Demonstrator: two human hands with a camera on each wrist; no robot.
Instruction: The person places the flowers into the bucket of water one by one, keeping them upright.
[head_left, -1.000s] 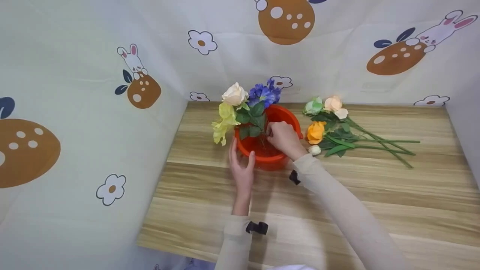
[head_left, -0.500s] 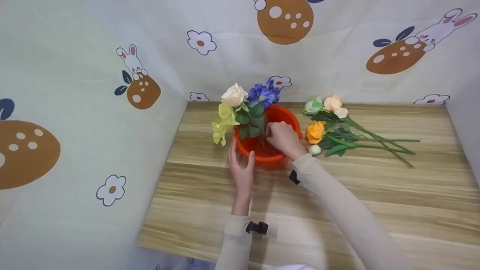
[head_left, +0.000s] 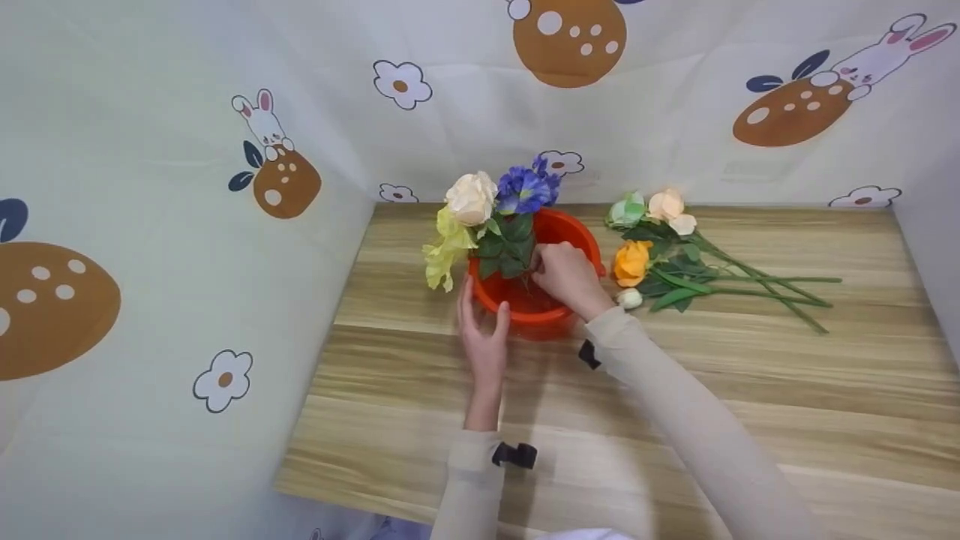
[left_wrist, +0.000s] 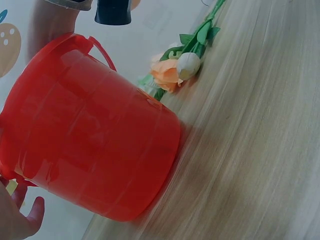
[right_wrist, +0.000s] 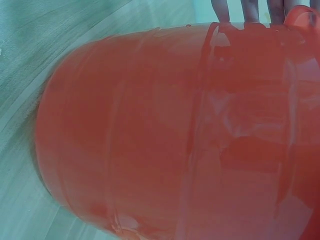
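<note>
A red bucket point(head_left: 538, 319) stands upright on the wooden table, with artificial flowers leaning out over its left and back rim. They are a cream rose point(head_left: 471, 198) with dark green leaves, a blue flower point(head_left: 525, 189) and a yellow flower point(head_left: 448, 247). My right hand point(head_left: 568, 276) reaches inside the bucket, its curled fingers pinching the rose's thin stem; the stem's lower end is hard to make out. Against the bucket's left side rests my left hand point(head_left: 484, 337), fingers straight and thumb spread near the rim. The left wrist view shows this hand point(left_wrist: 20, 215) beside the bucket point(left_wrist: 100, 135).
Right of the bucket lie more artificial flowers: an orange rose point(head_left: 632, 262), a peach rose point(head_left: 666, 205), a green flower point(head_left: 627, 211) and a small white bud point(head_left: 628, 298). Their green stems point right across the table point(head_left: 750, 405). Printed cloth walls point(head_left: 480, 135) stand behind and at left.
The cream rose has turned and dipped slightly toward the camera, its leaves shifting with it. The blue flower has moved a little too. Both hands keep nearly the same place.
</note>
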